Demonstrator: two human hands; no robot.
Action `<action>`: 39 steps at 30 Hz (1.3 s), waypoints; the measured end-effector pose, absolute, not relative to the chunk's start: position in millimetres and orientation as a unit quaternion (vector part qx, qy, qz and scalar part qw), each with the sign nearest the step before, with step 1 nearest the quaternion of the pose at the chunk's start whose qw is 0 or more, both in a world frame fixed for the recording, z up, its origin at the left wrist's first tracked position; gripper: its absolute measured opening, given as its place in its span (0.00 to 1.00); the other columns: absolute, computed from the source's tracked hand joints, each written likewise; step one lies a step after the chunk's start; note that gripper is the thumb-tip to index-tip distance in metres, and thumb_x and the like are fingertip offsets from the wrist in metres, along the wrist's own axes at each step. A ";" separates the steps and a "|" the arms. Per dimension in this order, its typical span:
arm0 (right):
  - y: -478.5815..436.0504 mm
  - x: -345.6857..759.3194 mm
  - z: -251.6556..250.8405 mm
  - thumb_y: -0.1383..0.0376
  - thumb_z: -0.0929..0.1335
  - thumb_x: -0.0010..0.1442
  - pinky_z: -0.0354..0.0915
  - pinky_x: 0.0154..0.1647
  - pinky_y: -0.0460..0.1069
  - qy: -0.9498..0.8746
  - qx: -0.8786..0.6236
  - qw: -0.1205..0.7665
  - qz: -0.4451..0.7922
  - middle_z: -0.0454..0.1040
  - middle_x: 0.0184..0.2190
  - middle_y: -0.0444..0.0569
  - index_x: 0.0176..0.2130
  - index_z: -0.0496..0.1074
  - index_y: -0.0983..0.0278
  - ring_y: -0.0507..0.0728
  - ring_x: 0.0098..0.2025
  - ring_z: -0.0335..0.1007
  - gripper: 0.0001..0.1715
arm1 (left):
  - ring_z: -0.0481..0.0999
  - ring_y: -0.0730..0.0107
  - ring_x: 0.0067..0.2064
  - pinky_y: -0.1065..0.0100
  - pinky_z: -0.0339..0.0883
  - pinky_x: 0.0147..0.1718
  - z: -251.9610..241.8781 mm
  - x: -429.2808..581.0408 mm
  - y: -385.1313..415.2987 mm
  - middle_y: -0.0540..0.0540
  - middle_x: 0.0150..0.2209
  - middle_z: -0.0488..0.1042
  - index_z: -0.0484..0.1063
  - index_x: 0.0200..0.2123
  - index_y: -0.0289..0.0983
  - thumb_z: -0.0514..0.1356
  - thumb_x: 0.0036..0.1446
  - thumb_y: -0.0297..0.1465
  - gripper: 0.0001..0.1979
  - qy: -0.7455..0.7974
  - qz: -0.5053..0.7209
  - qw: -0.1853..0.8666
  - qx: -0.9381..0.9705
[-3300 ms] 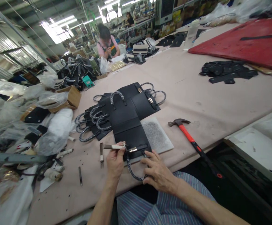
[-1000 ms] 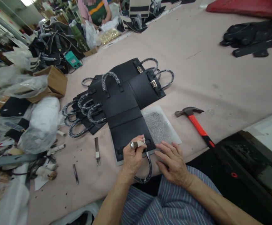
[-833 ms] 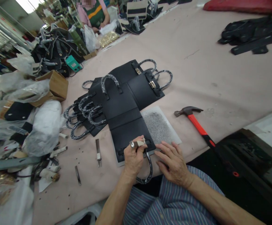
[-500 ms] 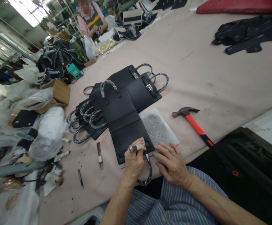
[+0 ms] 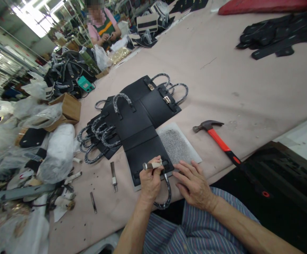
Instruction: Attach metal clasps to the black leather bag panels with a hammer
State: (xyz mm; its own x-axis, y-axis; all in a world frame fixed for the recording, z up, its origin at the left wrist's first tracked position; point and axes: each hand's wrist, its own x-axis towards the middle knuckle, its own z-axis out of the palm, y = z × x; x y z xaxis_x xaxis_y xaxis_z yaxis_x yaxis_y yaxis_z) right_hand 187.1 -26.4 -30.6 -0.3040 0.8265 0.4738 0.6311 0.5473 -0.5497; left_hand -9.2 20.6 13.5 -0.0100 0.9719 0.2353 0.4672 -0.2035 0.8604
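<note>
A black leather bag panel [image 5: 145, 155] lies on a white cutting mat [image 5: 181, 146] at the table's near edge. Its wrapped handle [image 5: 166, 194] hangs over the edge toward me. My left hand [image 5: 149, 181] is closed round a small taped metal punch tool [image 5: 152, 165], whose tip rests on the strap at the panel's near end. My right hand [image 5: 192, 183] lies flat with fingers spread on the mat beside the panel's near right corner, holding nothing.
A red-handled hammer [image 5: 219, 141] lies right of the mat. More black panels with handles [image 5: 132, 113] are stacked behind. Two loose punches [image 5: 113, 173] lie to the left, beside plastic bags [image 5: 58, 151] and a cardboard box [image 5: 66, 109]. A person [image 5: 100, 24] works at the far end.
Since 3.3 s ago my left hand has turned the tool from flat and pointing left to down on the strap, and my right hand has flattened. In the last second only the camera shifted.
</note>
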 end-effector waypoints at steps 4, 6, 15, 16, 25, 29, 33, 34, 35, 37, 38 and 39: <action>-26.4 187.3 -31.1 0.69 0.64 0.65 0.46 0.69 0.68 -0.798 -0.457 0.372 0.130 0.69 0.61 0.55 0.55 0.72 0.64 0.66 0.66 0.58 0.19 | 0.82 0.60 0.50 0.56 0.75 0.55 10.9 -9.0 20.1 0.44 0.48 0.82 0.79 0.43 0.40 0.62 0.62 0.29 0.07 0.563 0.438 0.286 0.640; -26.5 187.4 -31.7 0.69 0.64 0.65 0.46 0.69 0.68 -0.797 -0.457 0.372 0.133 0.69 0.61 0.55 0.54 0.72 0.63 0.67 0.66 0.58 0.19 | 0.82 0.60 0.50 0.56 0.75 0.55 9.6 -9.1 20.1 0.45 0.48 0.82 0.79 0.42 0.40 0.62 0.62 0.28 0.07 0.564 0.444 0.283 0.636; -26.2 186.4 -31.2 0.69 0.64 0.65 0.45 0.69 0.67 -0.790 -0.455 0.387 0.138 0.70 0.60 0.56 0.54 0.72 0.64 0.66 0.66 0.59 0.19 | 0.83 0.61 0.49 0.57 0.75 0.55 7.6 -10.6 20.7 0.44 0.47 0.82 0.78 0.42 0.39 0.62 0.62 0.28 0.07 0.558 0.441 0.263 0.652; -26.1 186.2 -30.8 0.69 0.64 0.66 0.45 0.69 0.67 -0.790 -0.455 0.388 0.138 0.70 0.60 0.56 0.54 0.72 0.64 0.66 0.66 0.59 0.18 | 0.82 0.61 0.50 0.57 0.75 0.55 7.5 -10.4 20.6 0.44 0.47 0.82 0.78 0.42 0.39 0.62 0.62 0.27 0.07 0.556 0.442 0.263 0.653; -26.1 185.7 -30.9 0.69 0.64 0.65 0.46 0.69 0.67 -0.789 -0.455 0.389 0.138 0.70 0.60 0.56 0.54 0.73 0.64 0.66 0.66 0.59 0.18 | 0.82 0.62 0.50 0.57 0.75 0.55 10.8 -10.2 20.8 0.43 0.48 0.82 0.77 0.44 0.39 0.60 0.63 0.27 0.07 0.550 0.429 0.255 0.669; -26.3 185.8 -32.1 0.69 0.64 0.65 0.45 0.70 0.67 -0.791 -0.457 0.383 0.136 0.69 0.61 0.56 0.54 0.73 0.64 0.66 0.66 0.59 0.19 | 0.82 0.62 0.51 0.58 0.75 0.55 10.4 -11.0 21.2 0.43 0.48 0.82 0.76 0.44 0.40 0.59 0.65 0.27 0.08 0.546 0.409 0.248 0.688; -26.0 185.9 -31.6 0.69 0.65 0.64 0.46 0.70 0.67 -0.791 -0.458 0.384 0.130 0.70 0.60 0.55 0.54 0.73 0.64 0.66 0.66 0.59 0.19 | 0.81 0.62 0.53 0.57 0.75 0.55 6.0 -10.7 18.3 0.43 0.50 0.81 0.75 0.46 0.40 0.58 0.65 0.26 0.09 0.539 0.400 0.221 0.707; -25.8 185.8 -31.1 0.70 0.65 0.64 0.46 0.70 0.67 -0.790 -0.458 0.387 0.128 0.70 0.60 0.55 0.54 0.74 0.64 0.66 0.66 0.59 0.19 | 0.81 0.62 0.53 0.57 0.75 0.55 4.9 -10.6 17.1 0.43 0.50 0.81 0.74 0.47 0.41 0.58 0.65 0.26 0.09 0.540 0.398 0.212 0.711; -25.7 185.6 -30.6 0.70 0.65 0.64 0.46 0.70 0.66 -0.790 -0.457 0.389 0.126 0.70 0.60 0.55 0.54 0.74 0.63 0.66 0.66 0.59 0.20 | 0.81 0.62 0.53 0.57 0.75 0.55 4.1 -10.6 16.0 0.43 0.50 0.81 0.74 0.47 0.41 0.58 0.66 0.26 0.09 0.539 0.397 0.202 0.715; -25.5 185.3 -29.7 0.70 0.64 0.65 0.46 0.70 0.66 -0.789 -0.455 0.393 0.125 0.71 0.60 0.55 0.54 0.74 0.64 0.66 0.66 0.60 0.19 | 0.80 0.62 0.53 0.57 0.75 0.55 3.3 -10.7 14.0 0.43 0.50 0.81 0.75 0.46 0.40 0.58 0.66 0.26 0.08 0.537 0.398 0.187 0.720; -25.5 185.2 -29.5 0.70 0.64 0.65 0.46 0.70 0.66 -0.788 -0.455 0.395 0.125 0.70 0.60 0.55 0.54 0.74 0.64 0.66 0.66 0.59 0.19 | 0.81 0.62 0.53 0.57 0.75 0.55 3.2 -10.7 13.4 0.43 0.50 0.81 0.75 0.45 0.40 0.58 0.66 0.26 0.08 0.536 0.401 0.182 0.720; -25.5 185.1 -29.5 0.70 0.64 0.65 0.46 0.70 0.66 -0.788 -0.455 0.396 0.126 0.70 0.60 0.55 0.54 0.73 0.64 0.66 0.66 0.59 0.18 | 0.81 0.62 0.53 0.57 0.75 0.54 3.4 -10.8 13.0 0.43 0.50 0.81 0.75 0.44 0.40 0.58 0.66 0.27 0.07 0.536 0.405 0.179 0.719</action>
State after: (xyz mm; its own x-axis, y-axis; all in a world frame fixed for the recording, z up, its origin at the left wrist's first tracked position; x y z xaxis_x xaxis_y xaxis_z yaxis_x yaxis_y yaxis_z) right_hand 185.1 -25.5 -29.5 -0.2723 0.8158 0.5101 0.6163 0.5551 -0.5587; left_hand -10.8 13.0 3.4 0.0989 0.9157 0.3896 0.6252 -0.3618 0.6915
